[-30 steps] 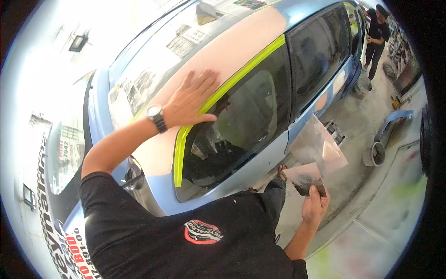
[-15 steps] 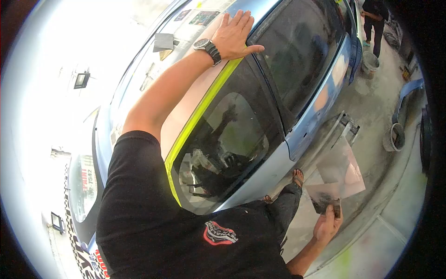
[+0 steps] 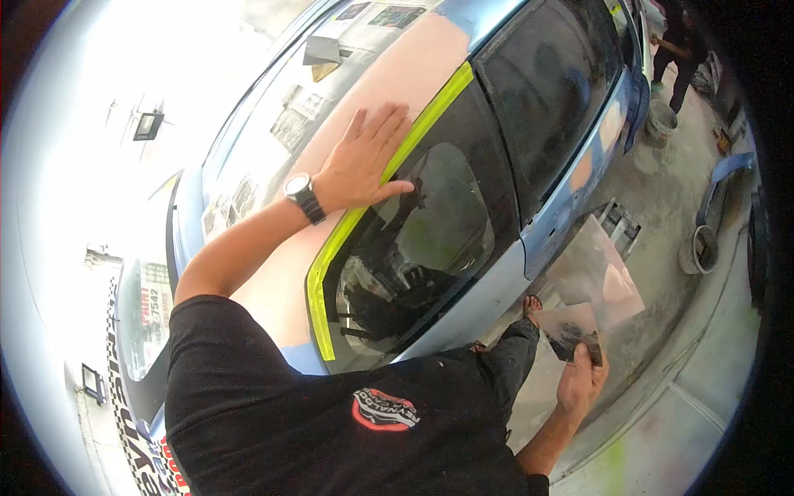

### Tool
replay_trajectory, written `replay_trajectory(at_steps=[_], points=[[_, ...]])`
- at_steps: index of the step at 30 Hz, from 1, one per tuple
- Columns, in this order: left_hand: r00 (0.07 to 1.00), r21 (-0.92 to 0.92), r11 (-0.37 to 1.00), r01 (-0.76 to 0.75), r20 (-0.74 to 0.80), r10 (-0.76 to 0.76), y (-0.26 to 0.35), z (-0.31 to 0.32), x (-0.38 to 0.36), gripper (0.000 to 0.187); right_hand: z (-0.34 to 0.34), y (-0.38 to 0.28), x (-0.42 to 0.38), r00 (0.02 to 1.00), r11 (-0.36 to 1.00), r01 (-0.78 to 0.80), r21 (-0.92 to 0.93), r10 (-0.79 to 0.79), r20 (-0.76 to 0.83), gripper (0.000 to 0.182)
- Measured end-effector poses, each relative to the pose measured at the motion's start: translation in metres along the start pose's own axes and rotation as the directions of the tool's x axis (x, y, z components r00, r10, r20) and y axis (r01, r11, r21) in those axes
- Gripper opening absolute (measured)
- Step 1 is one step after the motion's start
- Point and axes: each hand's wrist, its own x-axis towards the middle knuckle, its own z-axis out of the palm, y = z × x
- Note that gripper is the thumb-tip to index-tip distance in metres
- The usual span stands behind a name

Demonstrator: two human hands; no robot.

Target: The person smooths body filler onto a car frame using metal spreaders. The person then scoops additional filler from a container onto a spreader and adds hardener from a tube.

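My left hand [image 3: 368, 161] lies flat with fingers spread on the pinkish primed strip [image 3: 331, 211] of the blue car's side roof pillar. Its thumb reaches over the yellow-green masking tape [image 3: 430, 116] bordering the dark rear side window [image 3: 438, 215]. At the lower right, my right hand [image 3: 581, 384] pinches a sheet of sandpaper [image 3: 569, 324], grey with dark smudges, away from the car. Beyond the sheet shows a pale, pinkish see-through patch [image 3: 616, 285]; what it is I cannot make out.
Newspaper [image 3: 294, 120] and a folded grey sheet [image 3: 321, 54] lie on the rear glass. Buckets [image 3: 700, 250] and a blue curved part [image 3: 726, 178] stand along the floor at right. Another person [image 3: 680, 54] stands at the top right. A metal stand [image 3: 620, 225] is beside the car.
My left hand has slid down and left along the primed strip, away from the blue paint near the window's top. The right hand still holds the sandpaper, now tilted differently.
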Motion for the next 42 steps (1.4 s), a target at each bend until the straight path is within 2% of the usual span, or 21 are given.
replay_trajectory(at_steps=[5,8,11,14,15,16,18,20,22,23,28,29,32,33,36,37,40,42], points=[[0.994,-0.029,0.999,0.046,0.097,-0.043,0.014,-0.012,-0.069,0.097,0.032,-0.01,-0.019,0.998,0.999,0.019,0.042,-0.021,0.058,0.028],[0.978,-0.058,0.993,0.102,0.189,-0.089,0.024,-0.022,-0.11,0.096,0.048,-0.015,-0.03,0.996,1.0,0.026,0.013,-0.027,0.09,0.029],[0.971,-0.101,0.977,0.189,0.169,-0.17,0.038,-0.026,-0.16,0.096,0.058,-0.022,-0.041,0.982,1.0,-0.009,-0.009,0.01,0.187,0.033],[0.909,-0.224,0.881,0.416,0.115,-0.4,0.075,-0.051,-0.186,0.097,0.083,-0.03,-0.05,0.971,1.0,0.003,-0.03,0.005,0.239,0.032],[0.912,-0.318,0.862,0.395,0.022,-0.41,0.087,-0.066,-0.189,0.092,0.089,-0.029,-0.052,0.96,0.999,-0.039,0.01,0.034,0.279,0.032],[0.901,-0.491,0.791,0.365,-0.029,-0.434,0.1,-0.067,-0.194,0.089,0.095,-0.027,-0.052,0.945,0.995,-0.083,0.049,0.063,0.321,0.032],[0.861,-0.776,0.588,0.228,-0.121,-0.494,0.128,-0.068,-0.203,0.082,0.108,-0.031,-0.056,0.919,0.983,-0.171,0.068,0.134,0.372,0.032],[0.827,-0.917,0.355,0.181,-0.054,-0.56,0.16,-0.053,-0.211,0.073,0.121,-0.037,-0.06,0.902,0.975,-0.212,0.065,0.17,0.397,0.032],[0.765,-0.917,0.327,0.229,-0.038,-0.643,0.18,-0.039,-0.221,0.07,0.13,-0.041,-0.064,0.891,0.971,-0.216,0.098,0.156,0.426,0.032],[0.735,-0.902,0.352,0.25,-0.06,-0.676,0.181,-0.036,-0.229,0.069,0.132,-0.044,-0.066,0.892,0.983,-0.171,0.068,0.125,0.435,0.032],[0.587,-0.835,0.422,0.352,-0.154,-0.795,0.156,-0.028,-0.27,0.064,0.122,-0.058,-0.068,0.869,0.994,-0.069,0.087,0.017,0.494,0.032],[0.548,-0.865,0.379,0.328,-0.152,-0.822,0.152,-0.033,-0.275,0.06,0.122,-0.064,-0.07,0.872,0.994,-0.06,0.088,0.01,0.49,0.032],[0.543,-0.975,0.167,0.145,-0.063,-0.837,0.161,-0.023,-0.277,0.058,0.122,-0.074,-0.077,0.883,0.995,-0.018,0.103,-0.033,0.469,0.032],[0.553,-0.976,0.185,0.114,-0.092,-0.828,0.169,-0.013,-0.269,0.056,0.123,-0.075,-0.079,0.884,0.994,-0.004,0.114,-0.05,0.466,0.032],[0.624,-0.921,0.371,0.121,-0.22,-0.75,0.173,-0.029,-0.23,0.058,0.121,-0.075,-0.084,0.87,0.993,-0.052,0.106,-0.007,0.493,0.033],[0.665,-0.887,0.443,0.129,-0.254,-0.702,0.164,-0.028,-0.217,0.066,0.122,-0.075,-0.084,0.872,0.993,-0.065,0.098,0.009,0.489,0.033],[0.753,-0.669,0.697,0.257,-0.314,-0.578,0.12,-0.037,-0.18,0.078,0.122,-0.073,-0.082,0.868,0.991,-0.093,0.099,0.032,0.495,0.033],[0.843,-0.494,0.81,0.317,-0.244,-0.479,0.085,-0.026,-0.167,0.086,0.118,-0.072,-0.078,0.864,0.988,-0.078,0.135,-0.001,0.504,0.032]])
